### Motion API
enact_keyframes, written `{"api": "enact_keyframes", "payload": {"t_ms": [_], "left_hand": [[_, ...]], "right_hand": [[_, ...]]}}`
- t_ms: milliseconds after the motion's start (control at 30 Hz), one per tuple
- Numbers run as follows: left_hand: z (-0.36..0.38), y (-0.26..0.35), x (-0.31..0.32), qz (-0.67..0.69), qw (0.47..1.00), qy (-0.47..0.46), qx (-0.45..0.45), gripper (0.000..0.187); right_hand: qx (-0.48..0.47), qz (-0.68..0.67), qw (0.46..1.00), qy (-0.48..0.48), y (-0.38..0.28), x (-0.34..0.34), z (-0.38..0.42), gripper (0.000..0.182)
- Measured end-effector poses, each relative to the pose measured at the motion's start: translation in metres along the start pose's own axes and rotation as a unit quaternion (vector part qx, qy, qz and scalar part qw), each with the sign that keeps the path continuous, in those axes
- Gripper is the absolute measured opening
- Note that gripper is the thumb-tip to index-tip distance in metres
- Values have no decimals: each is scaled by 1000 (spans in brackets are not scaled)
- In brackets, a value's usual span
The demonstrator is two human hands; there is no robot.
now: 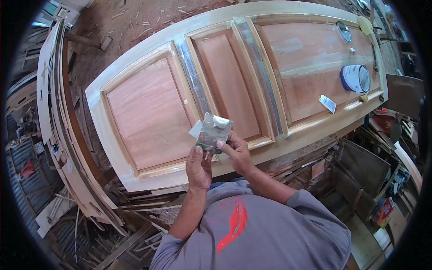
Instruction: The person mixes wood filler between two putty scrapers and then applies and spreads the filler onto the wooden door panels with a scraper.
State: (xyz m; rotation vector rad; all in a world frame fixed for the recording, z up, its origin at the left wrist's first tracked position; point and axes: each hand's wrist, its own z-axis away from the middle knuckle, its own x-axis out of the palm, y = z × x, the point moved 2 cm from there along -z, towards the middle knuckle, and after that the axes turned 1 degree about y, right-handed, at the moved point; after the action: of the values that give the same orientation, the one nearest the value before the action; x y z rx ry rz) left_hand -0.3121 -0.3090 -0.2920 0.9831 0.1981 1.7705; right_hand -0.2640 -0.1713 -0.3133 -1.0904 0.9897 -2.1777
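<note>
In front of my chest, over the near edge of a wooden panel door (150, 101), both hands hold a small square plate (210, 135) with a dab of white putty (220, 122) near its top corner. My left hand (199, 170) grips its lower left part, thumb up and fingers behind. From the right, my right hand (239, 155) pinches the plate with the thumb on its face. A pale flat piece (195, 129) sticks out past the plate's left side; its lower end is hidden.
On the door's right panel stand an open can (355, 78), a tube (327, 104) and a round lid (344, 31). Long boards (60, 121) lean at the left. Wood scraps (148, 27) litter the ground beyond, and boards and clutter (364, 164) fill the right side.
</note>
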Motion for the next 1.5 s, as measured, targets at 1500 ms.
{"api": "enact_keyframes", "payload": {"t_ms": [1500], "left_hand": [[-188,74,-163,-691,532,220,437,51]], "right_hand": [[-279,737,615,-35,-68,-38,-236,37]]}}
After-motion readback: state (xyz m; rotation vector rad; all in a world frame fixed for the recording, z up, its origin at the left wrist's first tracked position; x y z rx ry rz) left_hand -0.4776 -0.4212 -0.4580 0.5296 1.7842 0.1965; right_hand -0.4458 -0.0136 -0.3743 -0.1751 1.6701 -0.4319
